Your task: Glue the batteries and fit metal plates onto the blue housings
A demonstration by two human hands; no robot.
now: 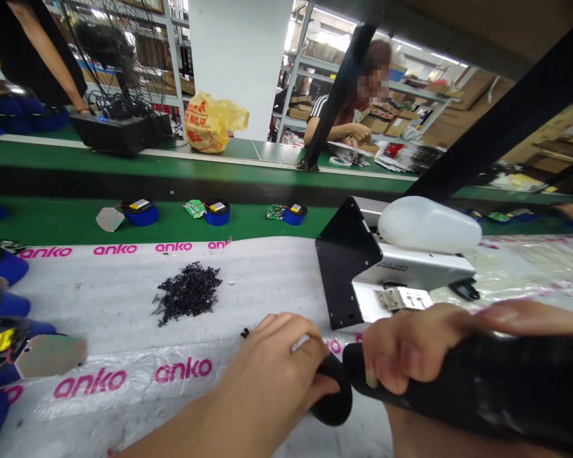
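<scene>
My left hand [281, 369], a ring on one finger, is closed around a round black part [337, 394] low in the middle of the view. A small dark tip shows past its fingers. My right hand [415, 346] wraps around a long black cylindrical object [506, 388], whose rounded end almost meets the black part; whether they touch I cannot tell. The object is blurred, so its kind is unclear. Beyond my left hand lies a pile of small black pieces [188, 294]. Just behind my right hand stands a silver and black bench machine [410, 273].
A white plastic bottle [427, 222] rests on the machine. Blue housings with batteries and circuit boards [143, 213] line the green bench; several more [2, 305] crowd the left edge. White printed foam sheeting [267, 273] covers the work surface. Two people are across the bench, beyond a yellow bag [212, 124].
</scene>
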